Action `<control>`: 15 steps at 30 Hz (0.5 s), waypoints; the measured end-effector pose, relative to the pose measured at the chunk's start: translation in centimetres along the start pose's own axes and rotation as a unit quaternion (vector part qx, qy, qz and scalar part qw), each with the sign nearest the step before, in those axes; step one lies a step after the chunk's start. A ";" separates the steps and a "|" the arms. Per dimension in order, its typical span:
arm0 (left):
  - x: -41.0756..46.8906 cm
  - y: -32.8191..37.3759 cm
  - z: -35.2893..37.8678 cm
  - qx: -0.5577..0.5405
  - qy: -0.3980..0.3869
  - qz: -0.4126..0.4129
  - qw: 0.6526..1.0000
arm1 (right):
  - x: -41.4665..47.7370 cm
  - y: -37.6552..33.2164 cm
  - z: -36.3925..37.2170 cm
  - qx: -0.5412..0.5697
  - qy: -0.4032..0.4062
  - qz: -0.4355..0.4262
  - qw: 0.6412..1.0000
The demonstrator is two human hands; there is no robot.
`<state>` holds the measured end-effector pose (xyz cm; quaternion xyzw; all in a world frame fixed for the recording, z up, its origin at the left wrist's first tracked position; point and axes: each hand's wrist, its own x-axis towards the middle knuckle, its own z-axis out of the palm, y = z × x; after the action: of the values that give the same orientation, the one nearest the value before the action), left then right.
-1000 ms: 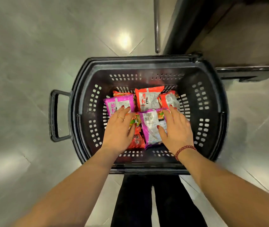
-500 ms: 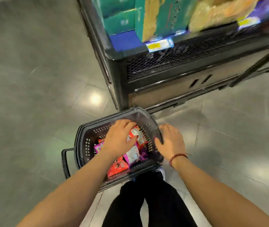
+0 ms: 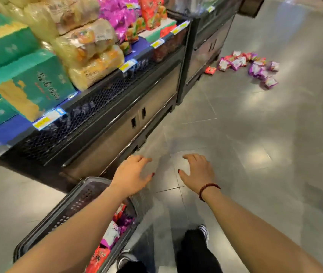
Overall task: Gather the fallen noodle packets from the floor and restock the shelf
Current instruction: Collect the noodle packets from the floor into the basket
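There's the spill: a loose scatter of noodle packets (image 3: 239,61) on the floor (image 3: 235,134), purple, pink and red, far up the aisle at the foot of the next shelf unit (image 3: 205,46). The heap strings out sideways. It starts with one red packet (image 3: 210,70) just beside the cabinet base and runs out to the right into open floor, purple ones at the far end.

From the hands it's ahead and off to the right, well apart, nowhere within reach. The right hand (image 3: 196,172), the one with the beaded bracelet (image 3: 207,189), is the nearer of the two. The left hand (image 3: 132,174) is on the shelf side. Both are empty, palms down, fingers spread wide and loosely curved over bare tile, touching nothing.

Down at the left, under the left forearm, the dark plastic basket (image 3: 78,205) stands on the floor just beside the cabinet. There are packets in the basket (image 3: 113,233), red, purple and white.

Alongside runs the shelf (image 3: 105,107): green boxes (image 3: 24,79), clear yellowish bags (image 3: 93,62), and further along purple packs (image 3: 117,14) like those on the floor.

My read: gathering is only partway done. The next stretch calls for moving forward and right with the basket brought along, then stooping, right hand leading at the near, red end.
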<state>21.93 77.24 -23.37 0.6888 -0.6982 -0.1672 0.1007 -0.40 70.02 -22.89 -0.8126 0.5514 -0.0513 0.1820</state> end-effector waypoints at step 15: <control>25.0 24.0 1.2 0.066 -0.072 0.109 0.989 | 5.3 27.0 -16.1 -0.012 0.064 0.106 0.992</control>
<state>-1.59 52.39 -17.76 0.6002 -0.7838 -0.1580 0.0225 -26.62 52.49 -18.10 -0.7467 0.6454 -0.0774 0.1410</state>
